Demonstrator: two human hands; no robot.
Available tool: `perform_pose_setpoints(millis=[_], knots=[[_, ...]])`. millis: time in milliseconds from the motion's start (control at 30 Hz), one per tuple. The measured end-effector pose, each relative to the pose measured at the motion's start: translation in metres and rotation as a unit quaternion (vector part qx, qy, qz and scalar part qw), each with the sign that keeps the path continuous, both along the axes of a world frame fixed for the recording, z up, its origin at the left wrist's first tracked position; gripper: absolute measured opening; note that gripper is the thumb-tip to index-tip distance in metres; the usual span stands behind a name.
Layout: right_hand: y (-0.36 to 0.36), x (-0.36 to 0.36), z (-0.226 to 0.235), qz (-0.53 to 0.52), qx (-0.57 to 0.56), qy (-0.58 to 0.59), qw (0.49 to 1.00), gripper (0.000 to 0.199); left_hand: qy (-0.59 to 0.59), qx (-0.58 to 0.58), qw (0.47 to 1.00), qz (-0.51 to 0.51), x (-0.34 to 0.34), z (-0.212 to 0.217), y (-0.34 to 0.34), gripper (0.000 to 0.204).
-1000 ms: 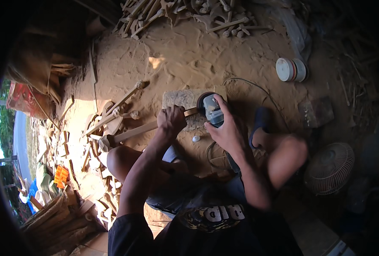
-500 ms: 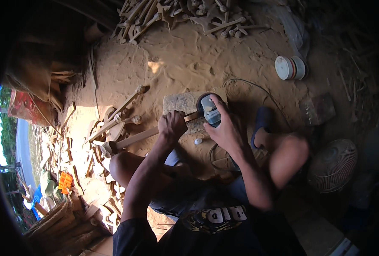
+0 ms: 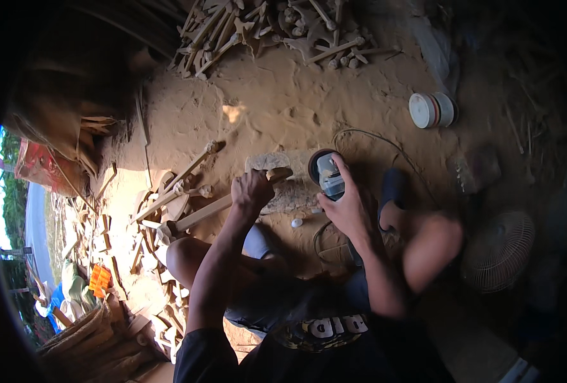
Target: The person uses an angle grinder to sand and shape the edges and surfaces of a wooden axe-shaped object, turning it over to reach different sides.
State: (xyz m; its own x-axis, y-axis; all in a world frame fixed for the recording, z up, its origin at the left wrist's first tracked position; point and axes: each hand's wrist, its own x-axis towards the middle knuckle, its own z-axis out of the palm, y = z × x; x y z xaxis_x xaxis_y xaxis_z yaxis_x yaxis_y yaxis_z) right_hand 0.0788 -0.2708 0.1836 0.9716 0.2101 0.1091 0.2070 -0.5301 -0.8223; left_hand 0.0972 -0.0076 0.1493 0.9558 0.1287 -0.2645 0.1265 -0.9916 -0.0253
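Note:
My left hand [image 3: 252, 192] is closed round a long carved wooden stick [image 3: 206, 212]. The stick slants from a knobbed end beside my left knee up to a flat, rounded end past my fist. In my right hand [image 3: 349, 209] is an angle grinder [image 3: 329, 177], its round dark disc [image 3: 316, 165] facing the stick's end. A small gap separates disc and wood. Beneath both lies a worn, dusty block [image 3: 291, 195] on the sandy ground. Whether the disc is spinning cannot be made out.
A cord [image 3: 392, 142] curves over the sand on the right. Carved wooden pieces [image 3: 223, 32] are heaped at the far side, with more scraps [image 3: 144, 255] at left. A white tub [image 3: 431, 110], a fan [image 3: 498, 252] and my slippers [image 3: 392, 191] are also around.
The grinder has drawn away from the stick, slightly right and toward me. The stick's end, earlier against the disc, now stands apart and shows its broad face.

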Motion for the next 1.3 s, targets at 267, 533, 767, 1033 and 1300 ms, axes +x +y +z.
perform_pose_setpoints(millis=[267,533,767,1033,1300], knots=[[-0.036,0.004,0.057,-0.104,0.148,-0.033,0.983,0.084,-0.423,-0.269,0.865,-0.045,0.050,0.012,0.087,0.018],[-0.064,0.004,0.052,-0.132,0.218,-0.057,0.965,0.086,-0.047,-0.606,0.779,0.152,0.002,0.001,0.006,0.032],[-0.033,-0.018,0.052,-0.069,0.103,0.008,0.992,0.081,-0.087,-0.757,0.577,0.294,-0.091,-0.073,-0.085,0.021],[0.008,-0.032,0.011,0.037,0.185,0.041,0.981,0.087,-0.133,-0.698,0.605,0.359,-0.119,-0.092,-0.119,0.009],[0.029,-0.027,0.008,0.069,0.124,0.053,0.988,0.089,-0.133,-0.708,0.598,0.352,-0.115,-0.084,-0.127,0.009]])
